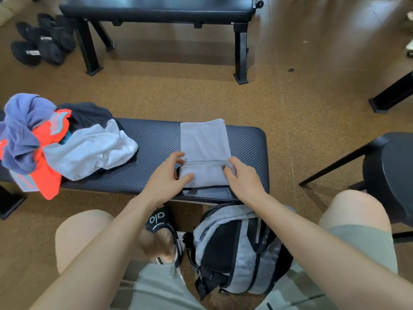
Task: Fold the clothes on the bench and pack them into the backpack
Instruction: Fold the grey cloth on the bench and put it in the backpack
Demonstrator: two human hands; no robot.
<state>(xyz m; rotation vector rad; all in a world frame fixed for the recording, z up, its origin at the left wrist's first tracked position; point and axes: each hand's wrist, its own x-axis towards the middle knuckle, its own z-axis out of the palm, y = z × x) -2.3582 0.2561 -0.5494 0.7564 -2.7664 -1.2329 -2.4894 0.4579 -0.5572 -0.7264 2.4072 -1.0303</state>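
Clothes first: one grey garment (204, 139) lies folded into a strip on the near bench (154, 139), and one loose pile (55, 139) sits at the bench's left end. The pile shows a blue piece (22, 121), an orange piece (49, 175), a black piece (87, 115) and a white piece (89, 153); whether more lie underneath cannot be told. There are two benches, the near one and a second bench (156, 7) well beyond it across the floor. One backpack (234, 249), grey and black, stands on the floor just in front of the near bench, between the person's knees. Beside it is one foot in a black sandal (159, 218). Black dumbbells (42, 39) lie in a heap at far left, too bunched to count surely. A black stool (393, 171) stands at right.

The grey strip's long axis runs away from the person, across the bench's width, its far end pointing toward the second bench. Its near end is doubled back, with a stitched hem lying crosswise between the hands.

Left hand (166, 175) is at the fold's left edge, fingers spread and slightly bent, thumb lying on the cloth; whether the fingers grip anything cannot be told. Right hand (242, 177) rests on the fold's right corner, fingers curled over the hem's end, fingertips touching the cloth.
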